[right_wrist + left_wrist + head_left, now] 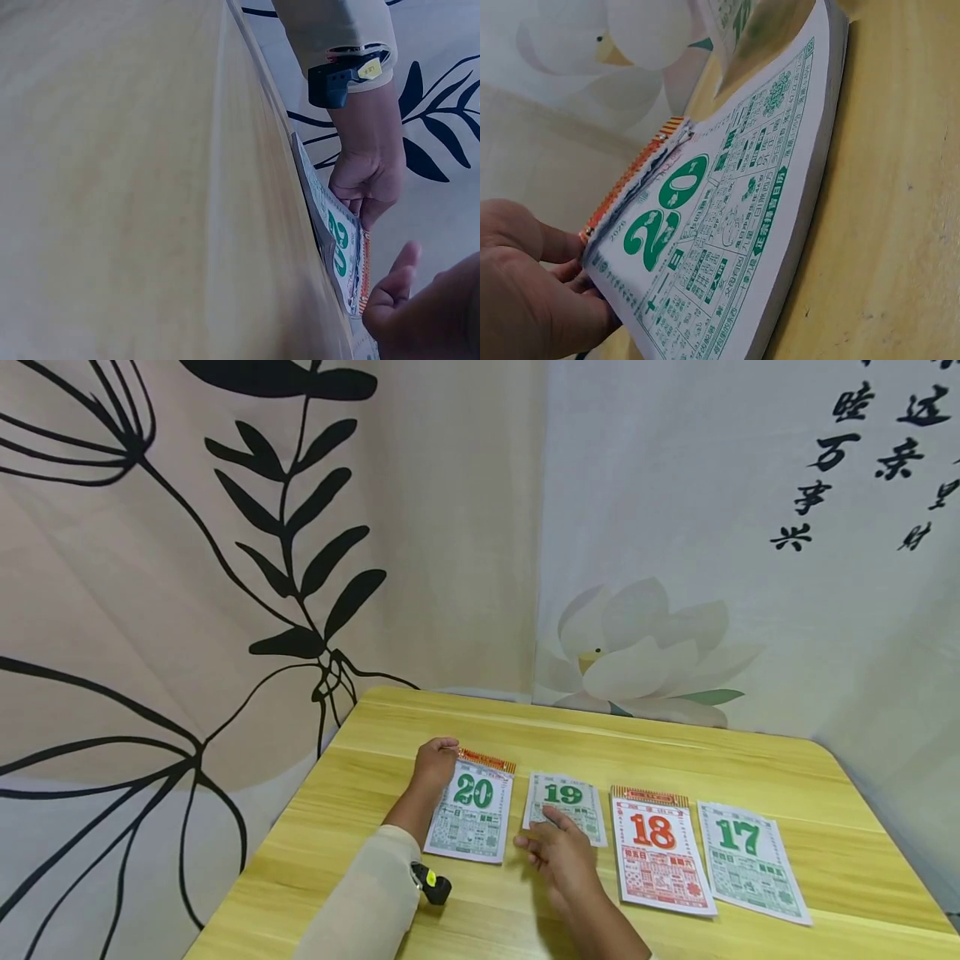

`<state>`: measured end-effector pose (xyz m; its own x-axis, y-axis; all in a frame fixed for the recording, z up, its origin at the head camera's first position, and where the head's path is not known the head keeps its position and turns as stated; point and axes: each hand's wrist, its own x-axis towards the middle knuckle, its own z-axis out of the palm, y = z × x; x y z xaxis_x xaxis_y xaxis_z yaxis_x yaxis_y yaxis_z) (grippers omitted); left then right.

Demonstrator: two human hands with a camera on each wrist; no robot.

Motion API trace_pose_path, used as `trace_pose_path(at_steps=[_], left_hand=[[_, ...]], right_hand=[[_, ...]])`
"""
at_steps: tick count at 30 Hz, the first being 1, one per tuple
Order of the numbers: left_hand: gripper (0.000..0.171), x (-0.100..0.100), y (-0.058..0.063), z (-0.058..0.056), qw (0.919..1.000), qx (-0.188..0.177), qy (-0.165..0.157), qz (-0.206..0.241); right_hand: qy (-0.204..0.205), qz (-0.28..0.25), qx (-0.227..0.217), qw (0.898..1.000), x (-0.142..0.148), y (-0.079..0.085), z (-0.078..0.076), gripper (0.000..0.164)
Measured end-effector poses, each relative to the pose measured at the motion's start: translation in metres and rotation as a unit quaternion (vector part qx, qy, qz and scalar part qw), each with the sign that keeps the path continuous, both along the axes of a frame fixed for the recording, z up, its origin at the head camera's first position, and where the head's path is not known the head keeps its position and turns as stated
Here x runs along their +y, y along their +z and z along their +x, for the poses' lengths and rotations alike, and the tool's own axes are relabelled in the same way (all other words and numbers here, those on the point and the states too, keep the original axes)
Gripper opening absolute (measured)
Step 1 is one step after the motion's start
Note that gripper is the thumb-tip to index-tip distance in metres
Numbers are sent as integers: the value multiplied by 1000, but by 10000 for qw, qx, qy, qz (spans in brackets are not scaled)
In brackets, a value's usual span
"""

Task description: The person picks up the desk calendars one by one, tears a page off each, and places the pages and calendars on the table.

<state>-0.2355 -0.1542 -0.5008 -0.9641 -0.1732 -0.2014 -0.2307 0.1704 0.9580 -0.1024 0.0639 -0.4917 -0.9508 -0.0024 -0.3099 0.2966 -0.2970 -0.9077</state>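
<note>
My left hand point(435, 766) holds the top left corner of a tear-off calendar point(471, 814) with a red-and-gold header strip and a green 20. In the left wrist view, the fingers pinch that calendar's corner by the header point(634, 180), and the pad's thick stack of pages shows along its edge. My right hand point(561, 858) hovers over the lower part of a loose calendar page point(567, 797) with a green 19. Its fingers are loosely bent, with nothing visible between them. In the right wrist view, the right hand point(397, 296) is near the calendar's header end.
Right of the 19 page lies another tear-off calendar point(660, 860) with a red 18 and a header strip. Beside it is a loose page point(752, 860) with a green 17. Everything lies on a yellow wood-grain table point(465, 927), with printed cloth point(450, 527) hanging behind.
</note>
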Motion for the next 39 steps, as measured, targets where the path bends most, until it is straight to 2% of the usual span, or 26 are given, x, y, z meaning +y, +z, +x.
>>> trace_pose_path(at_steps=[9,17,27,39], left_hand=[[40,3,-1,2,9973,-40,-107,-721],[42,6,-3,3,9927,21,-266,-1178],[43,10,0,6,9864,-147,-165,-1626],[39,12,1,7,9832,-164,-94,-1814]], right_hand=[[138,-68,-227,9996,2,-1,3,66],[206,-226,-582,9978,3,-3,4,78],[421,-421,-1049,9927,5,-7,7,93],[529,-334,-1119,9918,7,-7,9,95]])
